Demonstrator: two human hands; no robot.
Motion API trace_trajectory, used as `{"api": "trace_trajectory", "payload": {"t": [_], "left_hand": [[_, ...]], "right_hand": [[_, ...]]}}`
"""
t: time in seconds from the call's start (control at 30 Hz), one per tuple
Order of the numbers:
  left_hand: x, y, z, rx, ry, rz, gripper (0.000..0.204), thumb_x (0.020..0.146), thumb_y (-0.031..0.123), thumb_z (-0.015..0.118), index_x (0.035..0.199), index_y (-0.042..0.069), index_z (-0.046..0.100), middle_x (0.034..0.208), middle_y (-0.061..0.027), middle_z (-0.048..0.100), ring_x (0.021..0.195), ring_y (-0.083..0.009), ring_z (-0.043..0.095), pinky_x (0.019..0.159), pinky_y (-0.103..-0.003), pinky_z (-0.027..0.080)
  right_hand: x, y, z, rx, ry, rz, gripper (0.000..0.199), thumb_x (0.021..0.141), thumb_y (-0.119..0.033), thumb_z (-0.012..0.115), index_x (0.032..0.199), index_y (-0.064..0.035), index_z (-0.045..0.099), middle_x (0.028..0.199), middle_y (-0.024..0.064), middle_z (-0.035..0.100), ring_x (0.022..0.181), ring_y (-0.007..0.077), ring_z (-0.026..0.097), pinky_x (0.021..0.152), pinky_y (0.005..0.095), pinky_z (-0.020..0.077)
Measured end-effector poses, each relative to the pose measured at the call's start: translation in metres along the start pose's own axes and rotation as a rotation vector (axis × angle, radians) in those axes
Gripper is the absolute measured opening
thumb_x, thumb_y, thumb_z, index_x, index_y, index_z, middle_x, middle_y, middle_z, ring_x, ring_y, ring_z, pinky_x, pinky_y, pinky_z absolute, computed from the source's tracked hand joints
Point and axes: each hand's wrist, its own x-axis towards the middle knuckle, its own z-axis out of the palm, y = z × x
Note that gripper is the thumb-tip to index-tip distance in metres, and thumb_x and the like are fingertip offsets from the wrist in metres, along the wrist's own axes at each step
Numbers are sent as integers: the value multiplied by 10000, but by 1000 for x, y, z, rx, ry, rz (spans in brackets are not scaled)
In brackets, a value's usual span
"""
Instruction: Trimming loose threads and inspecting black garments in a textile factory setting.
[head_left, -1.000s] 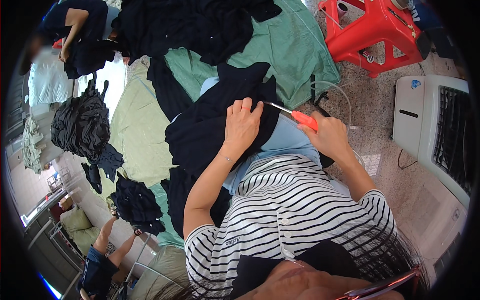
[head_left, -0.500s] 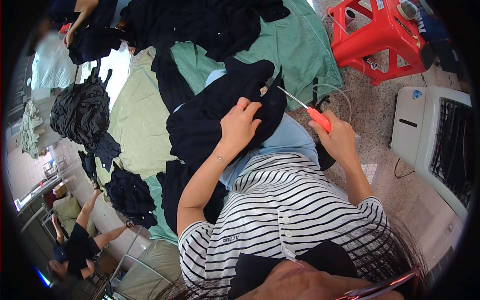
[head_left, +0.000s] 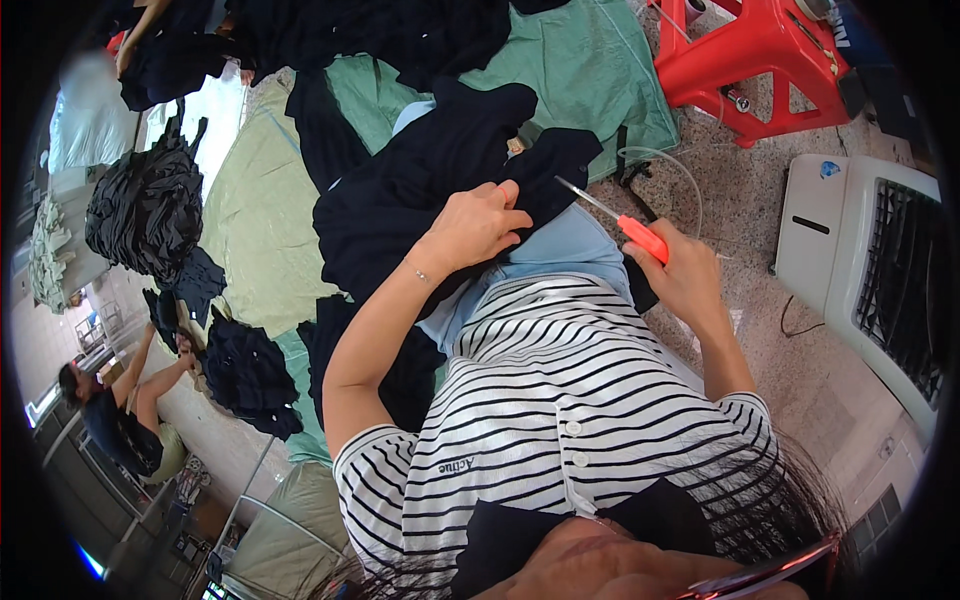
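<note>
Dark navy garment [head_left: 430,190] lay crumpled across the person's lap over light blue fabric, one fold pinched up at its right edge. Thread snips [head_left: 620,222], orange handle with thin metal blades, were held tilted, tips pointing up-left toward that fold, just beside the garment's edge; contact couldn't be told.

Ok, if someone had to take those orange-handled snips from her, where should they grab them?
By the orange handle, coming from the right, stool-side. The right hand wraps its lower part, and the thin metal blades point left toward the dark garment, so avoid that end.
</note>
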Motion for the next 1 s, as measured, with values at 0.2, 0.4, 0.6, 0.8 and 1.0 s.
{"api": "trace_trajectory", "payload": {"t": [0.2,0.4,0.6,0.8,1.0], "left_hand": [[-2,0,18,214,1,57,91,743,124,665,831,105,654,855,-52,548,775,-230,622,601,-364,534],[-8,-11,20,6,88,-41,109,737,70,635,846,61,638,835,-76,603,765,-279,648,638,-406,545],[-7,-10,21,-41,105,-46,118,757,43,629,874,51,647,812,-73,606,781,-275,644,675,-387,545],[-7,-9,25,-54,148,-61,110,768,34,631,876,48,640,816,-81,594,782,-285,639,675,-400,541],[28,12,16,-70,140,-59,174,792,83,692,956,92,634,918,-72,559,799,-286,634,657,-413,529]], "right_hand": [[-11,3,6,30,-53,-30,324,870,-406,694,914,-93,625,689,166,637,662,401,624,589,479,451],[-18,-12,2,-17,-181,-120,354,882,-407,668,908,-57,623,691,165,658,636,378,645,582,477,479],[-15,-16,13,27,-151,-116,348,868,-414,682,880,-73,616,633,167,624,612,394,623,566,498,456],[-12,-12,15,-40,-150,-131,375,884,-412,663,872,-40,620,633,173,633,589,383,632,555,480,477],[-11,8,-15,-94,-82,50,367,861,-443,681,890,-83,620,688,163,655,681,402,643,614,503,471]]}}
